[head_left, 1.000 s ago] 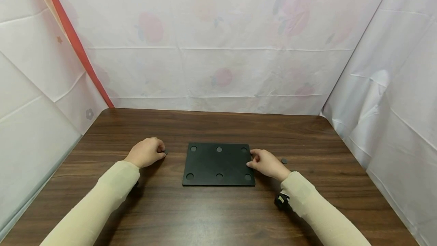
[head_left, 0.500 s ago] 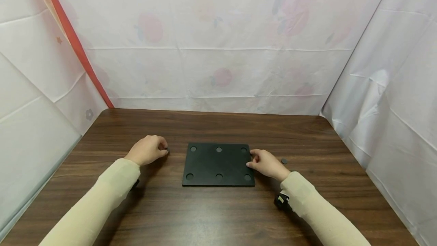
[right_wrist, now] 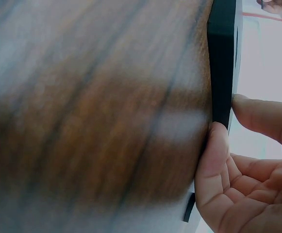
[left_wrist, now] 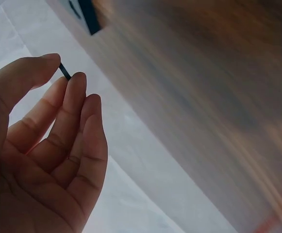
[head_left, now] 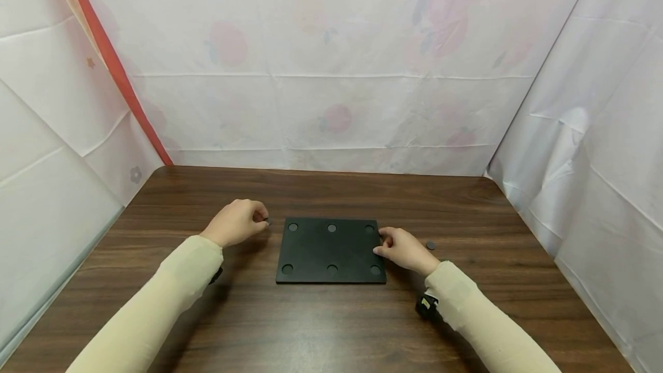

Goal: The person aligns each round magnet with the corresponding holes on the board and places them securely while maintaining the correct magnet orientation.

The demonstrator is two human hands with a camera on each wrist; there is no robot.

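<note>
Between thumb and fingertips, my left hand (head_left: 235, 223) pinches a small dark disc (left_wrist: 65, 71), seen edge-on in the left wrist view. It hovers just left of a flat black board (head_left: 331, 249) lying on the table. Round recesses line the board's far and near edges; the far middle recess (head_left: 332, 228) looks lighter grey. My right hand (head_left: 406, 250) holds the board's right edge, the thumb (right_wrist: 250, 109) on its upper face and a finger (right_wrist: 215, 148) against its side. Another dark disc (head_left: 430, 244) lies on the table just beyond the right hand.
The brown wood-grain table (head_left: 311, 327) extends around the board. White printed cloth (head_left: 331, 102) hangs behind it, with more cloth (head_left: 611, 160) at the right and left sides. A red strip (head_left: 116, 62) runs down the left corner.
My left hand has moved right and slightly away from me, carrying the disc closer to the board's far left corner. The right hand and board have stayed in place.
</note>
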